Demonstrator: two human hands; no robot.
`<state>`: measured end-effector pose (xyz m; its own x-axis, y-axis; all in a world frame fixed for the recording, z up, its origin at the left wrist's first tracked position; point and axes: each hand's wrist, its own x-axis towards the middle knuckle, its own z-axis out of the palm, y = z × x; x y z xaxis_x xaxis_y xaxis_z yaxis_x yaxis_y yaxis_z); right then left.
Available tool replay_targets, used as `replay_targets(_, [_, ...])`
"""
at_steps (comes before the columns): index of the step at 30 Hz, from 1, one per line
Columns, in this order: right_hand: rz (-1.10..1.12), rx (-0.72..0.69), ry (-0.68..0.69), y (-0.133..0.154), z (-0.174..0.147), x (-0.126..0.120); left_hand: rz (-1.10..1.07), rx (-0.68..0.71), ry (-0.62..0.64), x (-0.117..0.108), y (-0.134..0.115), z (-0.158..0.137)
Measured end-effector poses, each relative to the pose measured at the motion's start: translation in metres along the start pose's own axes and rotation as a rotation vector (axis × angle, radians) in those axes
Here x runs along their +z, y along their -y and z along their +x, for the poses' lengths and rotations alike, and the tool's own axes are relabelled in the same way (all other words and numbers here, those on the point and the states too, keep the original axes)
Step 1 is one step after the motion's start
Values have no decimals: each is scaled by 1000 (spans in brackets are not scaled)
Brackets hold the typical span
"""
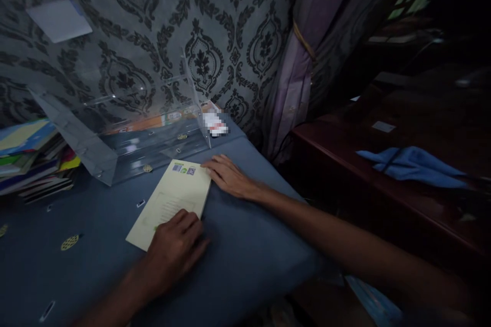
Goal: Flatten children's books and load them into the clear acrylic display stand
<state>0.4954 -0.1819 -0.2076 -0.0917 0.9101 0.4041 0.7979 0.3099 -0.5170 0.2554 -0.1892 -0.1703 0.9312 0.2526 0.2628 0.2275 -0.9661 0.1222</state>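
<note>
A cream-coloured book (169, 202) lies on the blue cloth-covered table, tilted to the right. Small printed labels and a code square show at its far end, and a block of faint text lower down. My left hand (177, 240) rests over the near right part of the book, fingers bent and the thumb apart, slightly blurred. At the far right corner, my right hand (230, 176) lies palm down with its fingers stretched out, the fingertips touching the book's edge. Neither hand visibly grips anything.
Behind the book stands a clear acrylic rack (153, 127) against the patterned wall. Stacked books (34, 158) lie at the left. Right of the rack is a small white packet (215, 123). A dark red table (330, 138) holds a blue cloth (414, 166), beyond a tied purple curtain (295, 71).
</note>
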Motion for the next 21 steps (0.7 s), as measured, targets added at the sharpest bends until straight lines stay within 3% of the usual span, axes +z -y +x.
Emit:
replay_targets(3, [132, 46, -16, 11, -18, -6, 223, -158, 27, 1, 11, 9])
replay_targets(6, [257, 92, -32, 20, -29, -13, 300, -228, 61, 3, 18, 25])
replay_targets(14, [520, 197, -129, 17, -27, -16, 409, -216, 93, 13, 16, 35])
replay_targets(21, [498, 203, -224, 20, -28, -21, 349, -200, 114, 8, 18, 36])
